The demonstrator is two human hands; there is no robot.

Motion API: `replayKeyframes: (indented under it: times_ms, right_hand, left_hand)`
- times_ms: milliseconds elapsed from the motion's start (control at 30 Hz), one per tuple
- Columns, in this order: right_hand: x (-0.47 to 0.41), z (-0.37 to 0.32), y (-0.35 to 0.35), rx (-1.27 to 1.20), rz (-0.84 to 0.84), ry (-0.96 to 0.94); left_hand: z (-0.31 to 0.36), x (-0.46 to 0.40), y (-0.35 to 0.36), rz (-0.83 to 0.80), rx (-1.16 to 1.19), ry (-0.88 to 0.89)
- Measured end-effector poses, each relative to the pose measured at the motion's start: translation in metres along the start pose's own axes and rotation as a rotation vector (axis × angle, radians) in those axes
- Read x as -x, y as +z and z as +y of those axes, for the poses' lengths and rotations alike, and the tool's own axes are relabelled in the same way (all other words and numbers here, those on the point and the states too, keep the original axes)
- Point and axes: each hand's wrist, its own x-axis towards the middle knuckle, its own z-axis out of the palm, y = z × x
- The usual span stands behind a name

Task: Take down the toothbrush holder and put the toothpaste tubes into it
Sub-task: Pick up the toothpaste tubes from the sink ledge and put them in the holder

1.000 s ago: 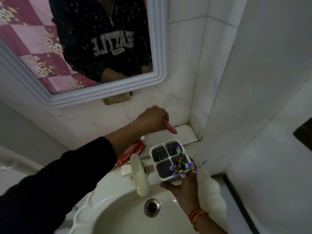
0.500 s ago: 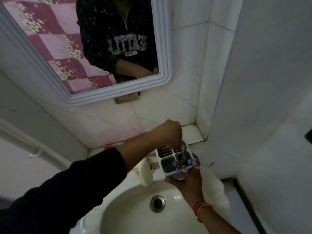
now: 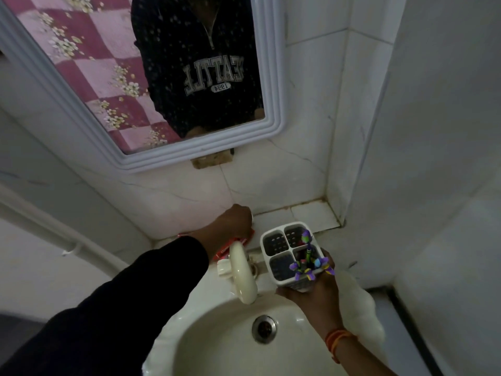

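My right hand (image 3: 311,293) grips the white four-compartment toothbrush holder (image 3: 282,241) from below and keeps it upright over the basin's back rim. A purple toy-topped toothbrush (image 3: 307,263) stands in its near right compartment. Something red shows in the far right one. My left hand (image 3: 234,221) rests fisted on the tiled ledge, to the left of the holder. Its fingers curl over the end of a red toothpaste tube (image 3: 230,246), which lies along the ledge under the wrist. A small white tip shows at the knuckles.
A cream faucet (image 3: 241,275) rises between my two arms. Below it are the white basin (image 3: 206,346) and its metal drain (image 3: 264,328). A white-framed mirror (image 3: 271,77) hangs above the ledge (image 3: 311,213). A tiled wall closes the right side.
My left hand carried a red item from the ledge into the holder, then went back to the ledge onto the red tube. The holder has stayed in my right hand.
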Motion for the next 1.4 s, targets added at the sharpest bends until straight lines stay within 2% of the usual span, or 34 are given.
replayKeyframes:
  times_ms: [267,400,533,633,733,800,900,1033,1133,1233,1267,1400]
  right_hand:
    - [0.0,0.006,0.0,0.057,0.018,-0.005]
    - [0.0,0.008,0.001,0.051,0.003,0.009]
    - [0.0,0.008,-0.001,0.067,-0.022,0.016]
    - [0.0,0.006,-0.002,0.071,-0.026,0.023]
    - [0.001,0.004,-0.002,0.061,-0.025,0.027]
    - [0.002,0.003,-0.002,0.059,-0.023,0.024]
    - [0.003,0.001,0.0,0.055,-0.024,0.008]
    - [0.002,0.002,0.0,0.045,-0.037,-0.017]
    - [0.001,0.004,0.0,0.051,-0.036,-0.025]
    - [0.0,0.004,0.0,0.04,-0.028,-0.019]
    - [0.0,0.005,0.0,0.032,-0.027,-0.019]
    - [-0.001,0.01,0.001,0.027,-0.024,0.0]
  left_hand:
    - [-0.011,-0.006,0.024,0.073,-0.082,0.121]
    - [-0.008,-0.007,0.022,0.025,-0.133,0.177]
    - [0.002,-0.001,-0.001,0.045,0.157,0.244]
    - [0.015,0.013,-0.021,0.164,0.243,0.39]
    - [0.036,0.028,-0.042,0.065,0.221,0.489]
    - [0.051,0.038,-0.057,0.002,0.058,0.529]
    - [0.075,0.045,-0.065,-0.018,-0.176,0.461]
    - [0.096,0.04,-0.049,-0.024,-0.377,0.494]
    - [0.096,0.042,-0.045,-0.031,-0.289,0.488]
    - [0.084,0.049,-0.054,-0.096,0.067,0.388]
    - [0.074,0.048,-0.055,-0.08,0.113,0.353]
    - [0.023,0.03,-0.045,0.062,-0.109,0.225]
